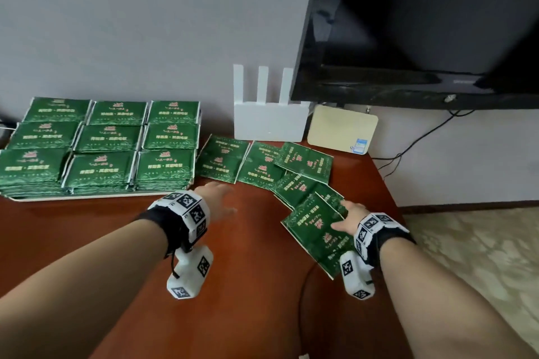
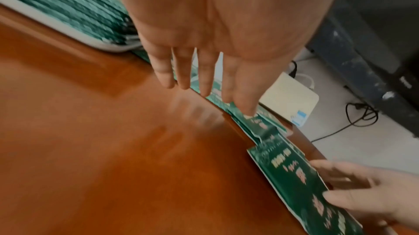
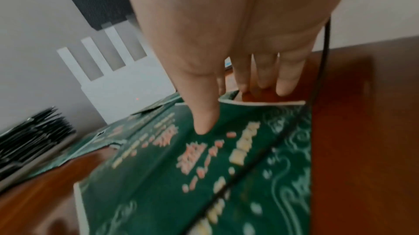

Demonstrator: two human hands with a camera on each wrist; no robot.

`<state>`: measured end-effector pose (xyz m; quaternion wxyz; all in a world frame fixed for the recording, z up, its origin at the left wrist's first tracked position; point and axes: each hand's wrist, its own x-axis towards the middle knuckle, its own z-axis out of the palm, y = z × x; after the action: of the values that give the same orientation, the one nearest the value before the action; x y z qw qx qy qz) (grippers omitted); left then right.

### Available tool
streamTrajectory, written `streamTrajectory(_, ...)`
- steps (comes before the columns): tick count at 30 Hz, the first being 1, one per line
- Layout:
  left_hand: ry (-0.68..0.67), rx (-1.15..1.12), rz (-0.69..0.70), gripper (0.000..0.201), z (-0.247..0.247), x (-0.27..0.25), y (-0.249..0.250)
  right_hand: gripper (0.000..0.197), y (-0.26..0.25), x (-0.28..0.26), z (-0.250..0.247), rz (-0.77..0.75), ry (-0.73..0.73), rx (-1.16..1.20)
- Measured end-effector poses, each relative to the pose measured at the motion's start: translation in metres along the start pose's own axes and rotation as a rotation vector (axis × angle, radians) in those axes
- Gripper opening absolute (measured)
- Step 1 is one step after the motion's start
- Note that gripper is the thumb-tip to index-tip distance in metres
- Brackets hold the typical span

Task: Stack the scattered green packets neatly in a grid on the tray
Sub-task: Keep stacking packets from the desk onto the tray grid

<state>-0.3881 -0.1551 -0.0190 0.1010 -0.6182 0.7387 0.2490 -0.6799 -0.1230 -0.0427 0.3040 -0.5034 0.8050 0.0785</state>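
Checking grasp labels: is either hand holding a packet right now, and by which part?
Right hand pinches the nearest loose green packet at its far edge, thumb on top and fingers under. Left hand is open above the table, holding nothing.

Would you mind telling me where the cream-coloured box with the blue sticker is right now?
In the head view, the cream box stands at the back right of the wooden table, against the wall, just right of the white router and below the television.
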Motion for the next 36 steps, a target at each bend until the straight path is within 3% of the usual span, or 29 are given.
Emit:
streamTrajectory(3, -0.086, -0.012, -0.010, 0.055, 0.025, 0.008, 0.036, 0.075, 0.016, 0.016, 0.014, -0.006, -0.002, -0.039)
streamTrajectory(8, -0.137, 0.017, 0.041, 0.043, 0.052, 0.021, 0.080, 0.064, 0.024, 0.024, 0.034, -0.075, 0.130, 0.032)
streamTrajectory(14, -0.091, 0.022, 0.039, 0.056, 0.068, 0.028, 0.110, 0.044, 0.014, 0.026, 0.026, -0.128, -0.026, 0.144)
streamTrajectory(17, -0.085, 0.040, -0.026, 0.071, 0.072, 0.033, 0.110, 0.040, 0.001, 0.027, 0.021, -0.212, -0.089, 0.091)
streamTrajectory(21, -0.056, 0.037, -0.147, 0.088, 0.067, 0.038, 0.097, 0.039, -0.022, 0.029, 0.021, -0.320, -0.069, 0.188)
streamTrajectory(26, 0.052, 0.054, -0.291, 0.083, 0.065, 0.047, 0.057, 0.038, -0.046, 0.038, 0.020, -0.428, -0.005, 0.159)
streamTrajectory(28, 0.062, 0.015, -0.338, 0.079, 0.062, 0.052, 0.046, 0.036, -0.041, 0.049, 0.015, -0.403, 0.135, 0.100)
streamTrajectory(30, 0.092, 0.008, -0.373, 0.076, 0.056, 0.058, 0.039, 0.047, -0.032, 0.061, 0.009, -0.301, 0.210, 0.039)
streamTrajectory(34, 0.121, -0.080, -0.424, 0.075, 0.050, 0.067, 0.032, 0.070, -0.017, 0.074, 0.007, -0.148, 0.150, 0.026)
streamTrajectory(36, 0.109, -0.147, -0.430, 0.086, 0.051, 0.069, 0.034, 0.073, -0.016, 0.075, 0.008, -0.128, 0.152, 0.042)
